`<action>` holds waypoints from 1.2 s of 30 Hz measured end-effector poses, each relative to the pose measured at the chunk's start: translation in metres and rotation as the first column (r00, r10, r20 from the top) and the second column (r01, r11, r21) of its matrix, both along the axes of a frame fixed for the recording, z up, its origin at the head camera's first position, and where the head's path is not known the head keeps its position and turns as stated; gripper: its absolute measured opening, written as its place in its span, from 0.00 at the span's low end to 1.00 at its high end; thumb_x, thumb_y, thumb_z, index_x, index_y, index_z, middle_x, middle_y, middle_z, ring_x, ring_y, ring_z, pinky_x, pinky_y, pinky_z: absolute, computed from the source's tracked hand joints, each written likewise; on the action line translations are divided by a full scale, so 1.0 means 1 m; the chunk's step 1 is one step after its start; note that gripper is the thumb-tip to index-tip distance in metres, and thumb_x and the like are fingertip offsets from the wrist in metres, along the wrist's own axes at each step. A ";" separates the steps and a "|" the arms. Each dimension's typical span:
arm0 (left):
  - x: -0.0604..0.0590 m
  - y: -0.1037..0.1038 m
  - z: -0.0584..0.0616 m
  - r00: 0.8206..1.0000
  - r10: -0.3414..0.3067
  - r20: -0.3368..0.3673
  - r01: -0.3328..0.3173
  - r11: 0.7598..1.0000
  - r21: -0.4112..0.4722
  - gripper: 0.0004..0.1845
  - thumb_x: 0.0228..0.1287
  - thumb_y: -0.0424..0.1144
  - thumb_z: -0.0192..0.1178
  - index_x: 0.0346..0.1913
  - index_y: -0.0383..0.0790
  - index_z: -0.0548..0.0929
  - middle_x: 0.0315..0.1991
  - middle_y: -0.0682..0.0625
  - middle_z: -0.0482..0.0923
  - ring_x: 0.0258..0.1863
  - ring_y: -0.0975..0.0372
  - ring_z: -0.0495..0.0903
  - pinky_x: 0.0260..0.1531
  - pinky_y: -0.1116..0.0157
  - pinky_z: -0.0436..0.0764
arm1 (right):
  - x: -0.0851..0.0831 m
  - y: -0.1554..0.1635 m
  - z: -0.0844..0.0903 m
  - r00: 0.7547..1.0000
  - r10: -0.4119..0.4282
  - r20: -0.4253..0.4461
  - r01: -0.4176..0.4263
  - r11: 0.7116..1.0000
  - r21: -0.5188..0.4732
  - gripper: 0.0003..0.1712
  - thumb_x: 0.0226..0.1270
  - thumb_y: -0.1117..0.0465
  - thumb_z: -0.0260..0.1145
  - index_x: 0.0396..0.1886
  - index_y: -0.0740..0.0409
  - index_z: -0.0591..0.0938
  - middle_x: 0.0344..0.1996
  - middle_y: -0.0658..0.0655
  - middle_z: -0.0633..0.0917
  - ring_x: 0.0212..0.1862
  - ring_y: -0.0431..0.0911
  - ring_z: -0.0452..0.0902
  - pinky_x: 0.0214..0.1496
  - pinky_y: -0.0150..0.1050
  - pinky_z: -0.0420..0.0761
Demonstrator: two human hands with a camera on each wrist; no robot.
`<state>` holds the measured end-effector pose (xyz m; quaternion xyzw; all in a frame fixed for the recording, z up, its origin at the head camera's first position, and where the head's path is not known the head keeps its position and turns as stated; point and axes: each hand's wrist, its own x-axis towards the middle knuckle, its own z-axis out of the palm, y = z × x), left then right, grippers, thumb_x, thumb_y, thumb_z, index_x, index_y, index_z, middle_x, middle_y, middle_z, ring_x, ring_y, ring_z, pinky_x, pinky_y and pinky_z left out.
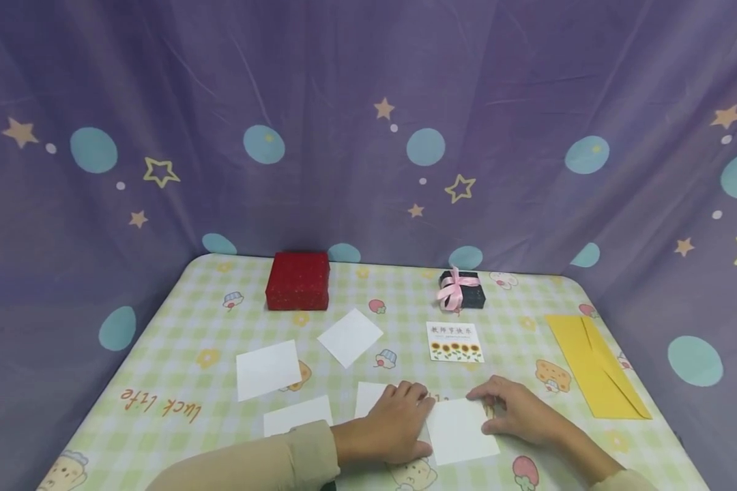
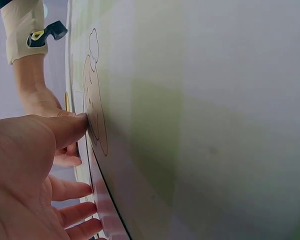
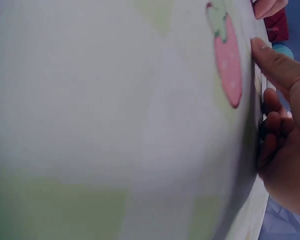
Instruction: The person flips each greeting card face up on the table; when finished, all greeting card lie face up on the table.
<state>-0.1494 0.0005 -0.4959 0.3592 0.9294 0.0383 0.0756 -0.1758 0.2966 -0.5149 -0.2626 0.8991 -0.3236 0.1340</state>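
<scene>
Lying flat near the table's (image 1: pixel 178 320) front edge, between both hands: white paper square (image 1: pixel 460 431). Left hand (image 1: pixel 393 426) pressing its left edge, fingers fairly straight. Right hand (image 1: pixel 518 412) touching its right edge, seemingly pinching with curled fingers, though hard to confirm.

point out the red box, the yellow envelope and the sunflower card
red box (image 1: pixel 297 280), head view, middle of its top face
yellow envelope (image 1: pixel 596 365), head view, centre of its body
sunflower card (image 1: pixel 455 341), head view, middle of the card
</scene>
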 end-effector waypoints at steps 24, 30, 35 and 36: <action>-0.007 0.008 0.000 0.997 0.069 0.034 -0.071 0.996 0.046 0.39 0.57 0.66 0.69 0.65 0.47 0.76 0.59 0.54 0.72 0.56 0.62 0.70 0.53 0.63 0.71 | 0.001 -0.009 0.009 0.994 -0.104 0.039 0.101 0.992 0.071 0.28 0.54 0.49 0.79 0.55 0.42 0.79 0.52 0.44 0.77 0.54 0.41 0.74 0.60 0.38 0.77; -0.008 0.010 0.002 0.996 0.085 0.037 -0.086 0.995 0.051 0.38 0.55 0.65 0.71 0.62 0.47 0.78 0.57 0.53 0.73 0.54 0.62 0.71 0.51 0.63 0.71 | 0.000 -0.011 0.008 0.993 -0.098 0.060 0.096 0.995 0.039 0.26 0.53 0.52 0.80 0.50 0.46 0.78 0.50 0.48 0.77 0.51 0.40 0.72 0.55 0.35 0.76; -0.009 0.011 0.006 0.995 0.085 0.061 -0.089 0.993 0.077 0.37 0.53 0.63 0.74 0.62 0.48 0.77 0.56 0.53 0.73 0.53 0.62 0.71 0.50 0.63 0.71 | 0.001 -0.011 0.009 0.995 -0.076 0.060 0.075 0.997 0.025 0.28 0.55 0.52 0.79 0.54 0.49 0.77 0.51 0.49 0.77 0.52 0.39 0.71 0.58 0.33 0.76; -0.009 0.011 0.007 0.994 0.086 0.066 -0.091 0.993 0.080 0.38 0.52 0.62 0.74 0.62 0.47 0.77 0.56 0.53 0.73 0.53 0.62 0.71 0.50 0.63 0.71 | 0.001 -0.010 0.009 0.996 -0.073 0.059 0.072 0.997 0.030 0.29 0.56 0.52 0.78 0.56 0.49 0.77 0.52 0.49 0.77 0.53 0.39 0.71 0.59 0.33 0.76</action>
